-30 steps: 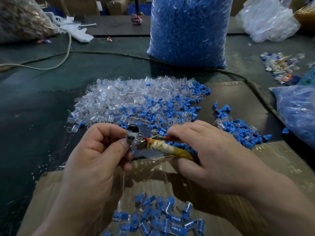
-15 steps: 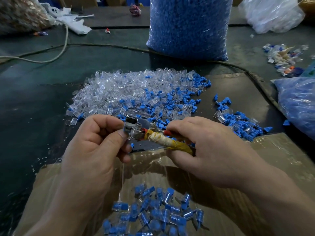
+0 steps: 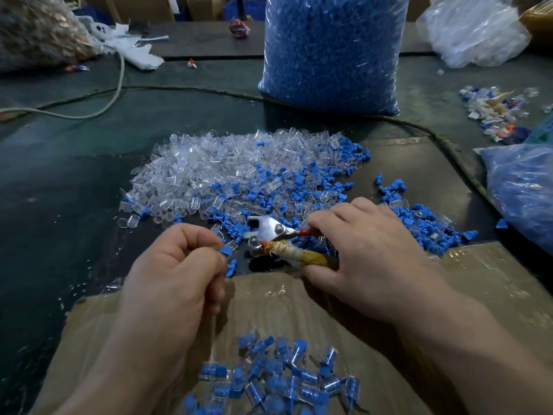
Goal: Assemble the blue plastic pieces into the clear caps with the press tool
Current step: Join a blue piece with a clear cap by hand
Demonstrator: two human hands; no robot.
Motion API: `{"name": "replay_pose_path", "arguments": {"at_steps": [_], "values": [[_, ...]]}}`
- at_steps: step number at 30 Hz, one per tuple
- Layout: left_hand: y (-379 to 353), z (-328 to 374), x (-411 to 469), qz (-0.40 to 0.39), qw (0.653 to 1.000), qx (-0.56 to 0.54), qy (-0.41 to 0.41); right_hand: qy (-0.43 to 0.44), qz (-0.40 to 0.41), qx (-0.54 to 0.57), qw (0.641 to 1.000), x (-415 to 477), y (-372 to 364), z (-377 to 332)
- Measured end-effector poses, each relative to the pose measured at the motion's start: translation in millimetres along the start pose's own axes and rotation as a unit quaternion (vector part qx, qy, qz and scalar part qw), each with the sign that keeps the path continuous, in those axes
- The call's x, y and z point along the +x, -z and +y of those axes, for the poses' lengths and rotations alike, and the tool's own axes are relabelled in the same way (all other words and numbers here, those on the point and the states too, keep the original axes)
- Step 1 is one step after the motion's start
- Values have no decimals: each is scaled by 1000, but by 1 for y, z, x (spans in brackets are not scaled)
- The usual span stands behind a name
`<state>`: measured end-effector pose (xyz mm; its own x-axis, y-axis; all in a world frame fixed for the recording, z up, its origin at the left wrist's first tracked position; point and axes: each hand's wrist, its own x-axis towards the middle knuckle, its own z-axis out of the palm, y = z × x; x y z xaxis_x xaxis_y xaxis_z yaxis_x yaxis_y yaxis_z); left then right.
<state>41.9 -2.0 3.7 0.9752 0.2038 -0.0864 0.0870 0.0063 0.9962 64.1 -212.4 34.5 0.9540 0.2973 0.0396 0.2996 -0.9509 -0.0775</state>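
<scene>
My right hand (image 3: 368, 253) grips the tape-wrapped handles of the press tool (image 3: 270, 235), whose metal jaws stand apart and point left over the table. My left hand (image 3: 179, 274), just left of the jaws, pinches a clear cap with a blue piece (image 3: 226, 249) between thumb and fingers. Behind the hands lies a heap of clear caps (image 3: 215, 169) mixed with loose blue pieces (image 3: 323, 181). More blue pieces (image 3: 425, 226) are scattered to the right. Several assembled caps (image 3: 278, 378) lie in the cardboard box below my hands.
A tall bag of blue pieces (image 3: 329, 52) stands behind the heap. Another blue-filled bag (image 3: 526, 193) lies at the right edge. A cable (image 3: 113, 94) crosses the dark table at the back. The cardboard box flap (image 3: 493, 280) spreads under my right wrist.
My left hand has drawn the cap away from the tool's jaws to the left and down. The jaws, closed before, now stand apart.
</scene>
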Motion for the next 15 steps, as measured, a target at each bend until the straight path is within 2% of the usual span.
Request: {"name": "replay_pose_path", "arguments": {"at_steps": [5, 9, 12, 15], "values": [[-1, 1, -5, -33, 993, 110, -6, -17, 2, -13, 1000, 4, 0, -2], [-5, -2, -9, -21, 979, 183, -87, 38, 108, 51, 992, -6, 3, -18], [-8, -2, -14, -29, 963, 220, -151, 111, 112, 70, 985, -10, 1, -34], [-7, 5, -19, -43, 945, 249, -206, 130, 104, 71, 984, -10, 0, -35]]}}
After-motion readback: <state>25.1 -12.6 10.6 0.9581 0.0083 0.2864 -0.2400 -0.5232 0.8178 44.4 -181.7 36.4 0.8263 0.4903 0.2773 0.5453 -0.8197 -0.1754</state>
